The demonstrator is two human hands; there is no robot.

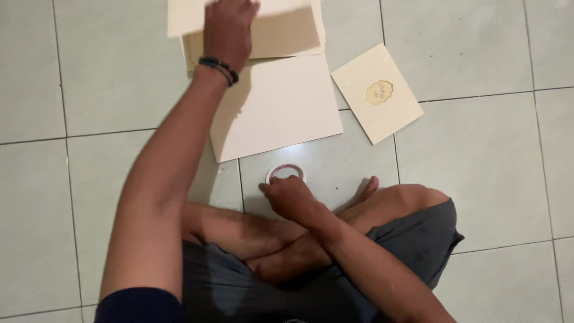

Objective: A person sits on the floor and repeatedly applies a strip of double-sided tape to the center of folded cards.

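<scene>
Reaching up with left hand (229,27), fingers pressed on top cream sheet (191,15) of stack (287,36). Right hand (290,197) curled, fingertips gripping tape roll (286,173) on floor (478,179). Decorated card (376,93) further right.

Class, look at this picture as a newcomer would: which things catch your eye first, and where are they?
The left hand stretches to the cream paper stack at the top, a dark bracelet on its wrist. The right hand rests at a tape roll on the tiled floor. A cream card with a gold emblem lies to the right.
</scene>
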